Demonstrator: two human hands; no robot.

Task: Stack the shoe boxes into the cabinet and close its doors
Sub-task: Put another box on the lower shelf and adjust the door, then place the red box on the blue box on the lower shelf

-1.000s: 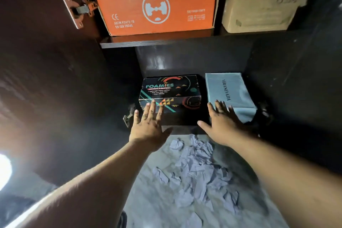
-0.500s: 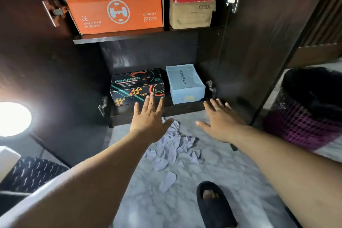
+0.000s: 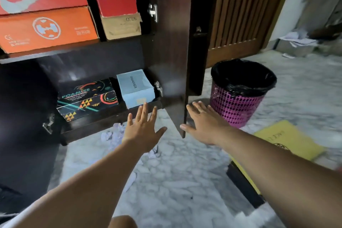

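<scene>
Shoe boxes sit shelved at 10 o'clock of 2 spread, empty hands, left hand and right hand, flanking the right door.

Marble floor, paper scraps, pink bin, yellow folder

Daylight falls from the right, brightening the white marbled floor and the pale wall. The dark wooden cabinet interior sits in dim shadow with a faint sheen. Motion blur softens everything; wide-angle distortion bends the edges.
</scene>
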